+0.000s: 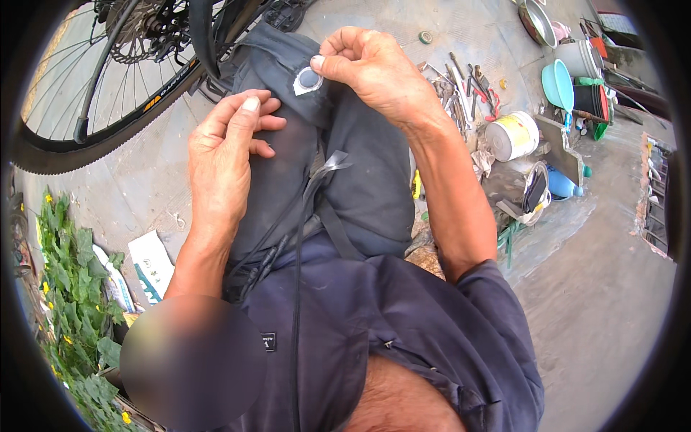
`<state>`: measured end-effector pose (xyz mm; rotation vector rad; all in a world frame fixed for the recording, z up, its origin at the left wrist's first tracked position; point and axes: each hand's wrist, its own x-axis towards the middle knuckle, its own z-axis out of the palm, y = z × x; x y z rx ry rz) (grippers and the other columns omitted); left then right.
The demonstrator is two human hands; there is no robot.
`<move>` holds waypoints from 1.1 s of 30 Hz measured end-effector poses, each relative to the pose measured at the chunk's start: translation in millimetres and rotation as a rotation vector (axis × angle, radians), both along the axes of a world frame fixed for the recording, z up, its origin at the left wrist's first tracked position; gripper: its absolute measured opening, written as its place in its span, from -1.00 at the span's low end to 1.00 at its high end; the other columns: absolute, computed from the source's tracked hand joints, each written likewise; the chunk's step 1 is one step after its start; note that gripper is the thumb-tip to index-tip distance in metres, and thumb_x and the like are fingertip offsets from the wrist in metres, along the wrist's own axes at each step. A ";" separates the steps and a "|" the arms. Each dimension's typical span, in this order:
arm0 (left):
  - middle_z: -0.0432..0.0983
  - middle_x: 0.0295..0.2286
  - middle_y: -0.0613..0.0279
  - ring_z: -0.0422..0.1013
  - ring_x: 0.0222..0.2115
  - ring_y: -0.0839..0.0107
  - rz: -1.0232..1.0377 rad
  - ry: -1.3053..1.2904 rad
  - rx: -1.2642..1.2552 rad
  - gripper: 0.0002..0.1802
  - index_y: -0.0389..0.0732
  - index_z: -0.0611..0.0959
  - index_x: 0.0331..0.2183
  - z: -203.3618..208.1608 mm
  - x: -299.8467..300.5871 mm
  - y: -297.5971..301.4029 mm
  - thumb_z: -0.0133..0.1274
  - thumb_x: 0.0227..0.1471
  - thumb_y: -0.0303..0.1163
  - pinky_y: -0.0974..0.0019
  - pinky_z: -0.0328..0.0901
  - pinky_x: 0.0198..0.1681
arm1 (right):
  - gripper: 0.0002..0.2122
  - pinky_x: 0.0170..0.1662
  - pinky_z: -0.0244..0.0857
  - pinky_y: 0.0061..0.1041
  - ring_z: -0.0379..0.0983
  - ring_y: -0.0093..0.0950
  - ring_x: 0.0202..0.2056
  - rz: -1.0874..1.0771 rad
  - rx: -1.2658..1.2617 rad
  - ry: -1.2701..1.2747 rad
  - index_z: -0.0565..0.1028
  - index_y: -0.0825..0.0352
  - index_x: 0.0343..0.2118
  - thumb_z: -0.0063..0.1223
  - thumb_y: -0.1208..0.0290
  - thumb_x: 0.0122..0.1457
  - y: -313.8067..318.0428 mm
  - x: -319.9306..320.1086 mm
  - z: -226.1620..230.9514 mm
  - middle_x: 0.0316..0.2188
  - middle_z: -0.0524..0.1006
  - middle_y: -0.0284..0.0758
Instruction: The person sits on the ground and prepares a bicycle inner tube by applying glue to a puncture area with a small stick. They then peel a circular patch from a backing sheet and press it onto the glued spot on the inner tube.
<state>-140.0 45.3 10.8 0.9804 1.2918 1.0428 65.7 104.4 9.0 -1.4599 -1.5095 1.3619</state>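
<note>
The right hand (378,68) has its fingers pinched closed, thumb and forefinger tips pressing on a small round grey rubber patch with a pale foil backing (308,80), which lies on the dark rubber inner tube (302,144) draped over the person's knee at about twelve o'clock in the view. The left hand (223,155) lies flat on the tube at ten o'clock from the picture's middle, fingers (248,108) stretched and loosely open, gripping nothing, only pressing the rubber down just beside the patch.

A black bicycle wheel with a spoked rim (93,86) fills the ground at eleven o'clock, its tyre just behind the tube. At one o'clock a scatter of metal hand tools (461,90) lies on the concrete floor (597,302), with a white cylindrical plastic tub bearing a yellow label (512,135) at two o'clock and a turquoise plastic basin (558,85) beyond it. At eight o'clock a flat white carton with green print (151,265) lies beside green leafy plants with yellow flowers (72,288).
</note>
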 end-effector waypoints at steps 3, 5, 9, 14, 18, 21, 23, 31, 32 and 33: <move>0.56 -0.14 -0.08 0.55 -0.20 0.29 -0.084 -0.119 -0.132 -0.43 -0.41 0.54 -0.03 1.8 -2.5 1.6 -0.07 0.28 -0.03 0.34 0.42 -0.17 | -0.82 -0.43 0.22 -0.60 0.36 -0.68 -0.47 -0.051 0.042 0.136 0.56 0.40 -0.36 0.22 0.37 0.09 0.0 -9.8 4.7 -0.52 0.51 -0.42; 0.55 -0.13 -0.08 0.54 -0.16 0.25 -0.195 -0.317 -0.235 -0.37 -0.39 0.53 -0.02 3.0 -1.2 4.7 -0.09 0.27 0.06 0.28 0.41 -0.09 | -0.83 -0.43 0.20 -0.64 0.34 -0.70 -0.48 -0.096 0.055 0.243 0.56 0.39 -0.37 0.23 0.38 0.09 -2.5 -12.4 6.3 -0.52 0.51 -0.44; 0.55 -0.17 0.12 0.47 -0.12 0.31 -0.107 -0.598 -0.302 -0.41 -0.27 0.59 -0.12 -5.8 15.1 13.3 -0.02 0.21 0.12 0.16 0.29 0.05 | -0.84 -0.43 0.18 -0.68 0.32 -0.73 -0.50 -0.154 0.092 0.298 0.54 0.40 -0.38 0.24 0.41 0.09 -12.0 -15.3 9.6 -0.52 0.51 -0.45; 0.53 -0.33 0.45 0.37 -0.34 0.64 -0.105 -0.811 -0.354 -0.67 -0.11 0.62 -0.25 -6.9 30.6 18.1 0.17 0.13 -0.06 0.46 0.17 -0.36 | -0.81 -0.41 0.20 -0.69 0.35 -0.72 -0.47 -0.201 0.078 0.357 0.54 0.41 -0.37 0.24 0.37 0.11 -21.4 -11.3 12.6 -0.52 0.51 -0.43; 0.52 -0.40 0.48 0.34 -0.42 0.67 -0.127 -0.760 -0.330 -0.79 -0.12 0.62 -0.29 -22.2 38.0 19.5 0.22 0.10 -0.22 0.48 0.14 -0.45 | -0.81 -0.22 0.19 -0.68 0.34 -0.73 -0.34 -0.140 -0.011 0.354 0.54 0.36 -0.34 0.21 0.31 0.19 -24.1 -6.5 16.1 -0.43 0.51 -0.51; 0.53 -0.42 0.45 0.33 -0.49 0.67 -0.163 -0.669 -0.244 -0.81 -0.14 0.63 -0.33 -17.4 36.7 15.2 0.23 0.08 -0.26 0.51 0.14 -0.47 | -0.76 -0.26 0.16 -0.69 0.29 -0.76 -0.36 -0.093 0.003 0.140 0.56 0.34 -0.35 0.21 0.23 0.21 -23.0 1.6 19.3 -0.44 0.48 -0.54; 0.53 -0.44 0.44 0.31 -0.53 0.69 -0.121 -0.582 -0.179 -0.81 -0.16 0.63 -0.34 0.4 40.7 16.2 0.23 0.09 -0.27 0.53 0.13 -0.50 | -0.66 -0.35 0.21 -0.63 0.33 -0.70 -0.42 -0.057 0.042 0.081 0.57 0.41 -0.32 0.18 0.13 0.20 -22.4 7.7 13.4 -0.49 0.49 -0.45; 0.49 -0.51 0.46 0.21 -0.62 0.75 -0.192 -0.620 -0.290 -0.80 -0.19 0.67 -0.35 -20.7 37.3 25.6 0.25 0.08 -0.26 0.55 0.04 -0.62 | -0.63 -0.49 0.10 -0.61 0.19 -0.75 -0.51 0.037 0.018 0.133 0.52 0.39 -0.45 0.14 0.10 0.22 -19.1 9.6 7.7 -0.61 0.34 -0.56; 0.49 -0.52 0.46 0.20 -0.63 0.75 -0.199 -0.588 -0.268 -0.80 -0.18 0.67 -0.36 -15.4 40.3 25.4 0.25 0.08 -0.26 0.55 0.04 -0.62 | -0.63 -0.50 0.08 -0.62 0.16 -0.76 -0.52 0.028 0.023 0.147 0.50 0.37 -0.48 0.13 0.11 0.23 -19.8 11.3 2.7 -0.61 0.31 -0.57; 0.48 -0.53 0.47 0.20 -0.63 0.74 -0.206 -0.556 -0.245 -0.80 -0.18 0.67 -0.37 -12.8 42.1 24.5 0.26 0.07 -0.25 0.55 0.04 -0.63 | -0.63 -0.51 0.06 -0.62 0.14 -0.77 -0.52 0.018 0.027 0.162 0.48 0.36 -0.52 0.12 0.11 0.24 -20.0 12.6 -0.7 -0.62 0.29 -0.59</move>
